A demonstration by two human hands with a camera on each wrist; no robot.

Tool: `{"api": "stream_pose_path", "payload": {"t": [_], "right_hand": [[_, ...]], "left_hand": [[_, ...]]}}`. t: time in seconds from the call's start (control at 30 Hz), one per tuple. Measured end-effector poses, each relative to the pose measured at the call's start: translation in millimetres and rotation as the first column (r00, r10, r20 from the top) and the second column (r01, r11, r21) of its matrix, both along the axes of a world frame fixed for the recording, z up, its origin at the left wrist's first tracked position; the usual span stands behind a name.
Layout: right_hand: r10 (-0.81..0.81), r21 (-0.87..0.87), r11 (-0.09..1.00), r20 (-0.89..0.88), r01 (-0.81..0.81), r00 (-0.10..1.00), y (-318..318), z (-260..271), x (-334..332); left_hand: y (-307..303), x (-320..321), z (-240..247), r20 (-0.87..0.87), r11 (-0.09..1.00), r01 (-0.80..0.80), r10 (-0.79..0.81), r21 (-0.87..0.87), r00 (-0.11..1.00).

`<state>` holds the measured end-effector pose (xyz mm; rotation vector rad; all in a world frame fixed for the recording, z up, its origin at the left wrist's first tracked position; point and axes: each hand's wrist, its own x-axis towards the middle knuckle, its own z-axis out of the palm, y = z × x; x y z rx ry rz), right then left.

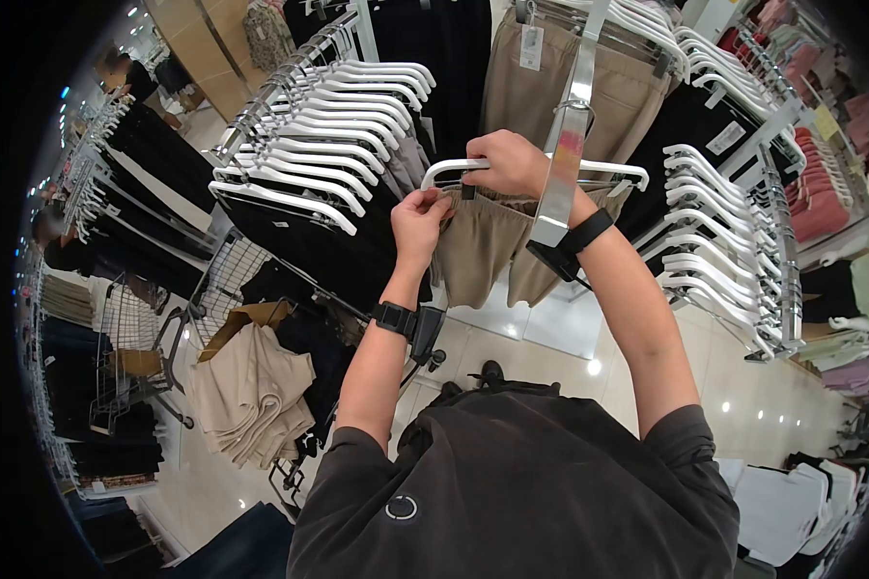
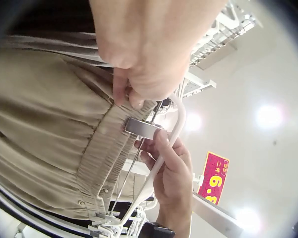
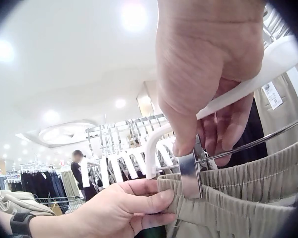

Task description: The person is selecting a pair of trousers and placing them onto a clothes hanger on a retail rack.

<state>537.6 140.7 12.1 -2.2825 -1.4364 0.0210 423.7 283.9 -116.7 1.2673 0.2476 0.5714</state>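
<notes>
A pair of khaki pants with a gathered elastic waistband hangs below a white hanger. My left hand pinches the corner of the waistband between thumb and fingers, beside the hanger's metal clip. Over the clip, my right hand has its thumb on the upper end and its fingers behind the hanger's white arm. In the right wrist view the clip's lower part lies over the waistband. A thin metal rod runs along the hanger and passes the clip in the left wrist view.
A metal rail arm crosses above my right wrist. White hangers with dark clothes crowd the left rack, and more white hangers fill the right one. Folded beige pants lie on a cart at lower left. A person stands farther back.
</notes>
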Motion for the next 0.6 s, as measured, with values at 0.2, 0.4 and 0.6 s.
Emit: {"api": "stream_pose_path", "payload": {"t": [0.2,0.4,0.6], "right_hand": [[0.020,0.011,1.000,0.006,-0.020,1.000,-0.7,1.2,1.2],[0.021,0.018,1.000,-0.024,-0.021,0.999,-1.6,4.3,-2.3],[0.048,0.045,0.998,-0.002,-0.048,0.999,-1.4,0.7,0.5]], "left_hand": [[-5.4,-5.0,6.1,-0.049,0.984,-0.117,0.124,0.136,0.991],[-12.2,-11.5,17.7,0.049,0.762,-0.364,0.403,0.536,0.914],[-14.1,-16.7,28.2,0.214,0.586,-0.454,0.432,0.671,0.876]]}}
